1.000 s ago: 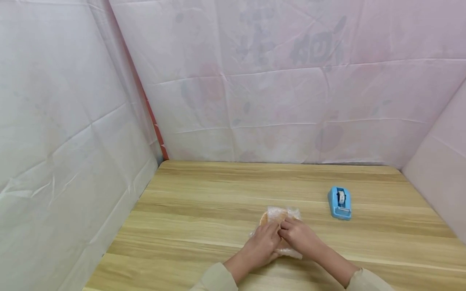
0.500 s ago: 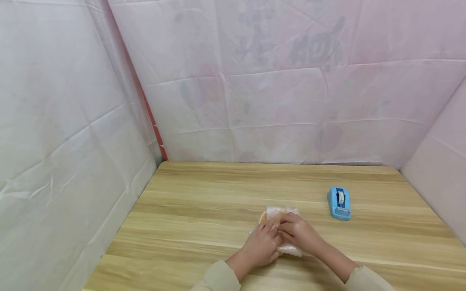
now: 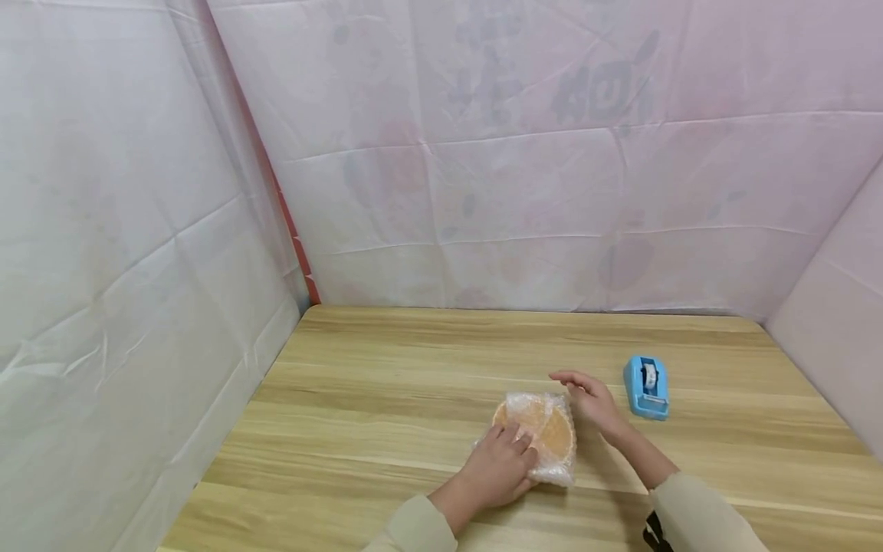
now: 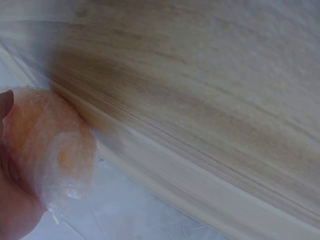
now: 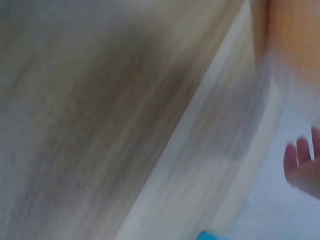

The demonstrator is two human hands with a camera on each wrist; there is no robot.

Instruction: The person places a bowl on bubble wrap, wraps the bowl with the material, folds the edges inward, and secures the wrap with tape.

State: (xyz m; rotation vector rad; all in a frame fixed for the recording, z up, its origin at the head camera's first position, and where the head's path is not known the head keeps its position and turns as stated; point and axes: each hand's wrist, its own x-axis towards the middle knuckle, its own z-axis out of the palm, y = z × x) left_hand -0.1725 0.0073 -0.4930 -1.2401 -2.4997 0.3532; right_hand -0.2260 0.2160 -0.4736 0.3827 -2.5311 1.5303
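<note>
Your left grip is resting uncurled on the wrapped disc; your right grip is hovering loose-fingered beside it. Only the head view is showing the whole tape dispenser.

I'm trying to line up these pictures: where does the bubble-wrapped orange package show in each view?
Head: the package sits in the lower half, right of centre, partly under the left hand.
Left wrist: near the left edge, around and below mid-height, beside that hand.
Right wrist: blurred, in the upper right corner, cut off by the frame.
Shared landmark: the wooden table.
</note>
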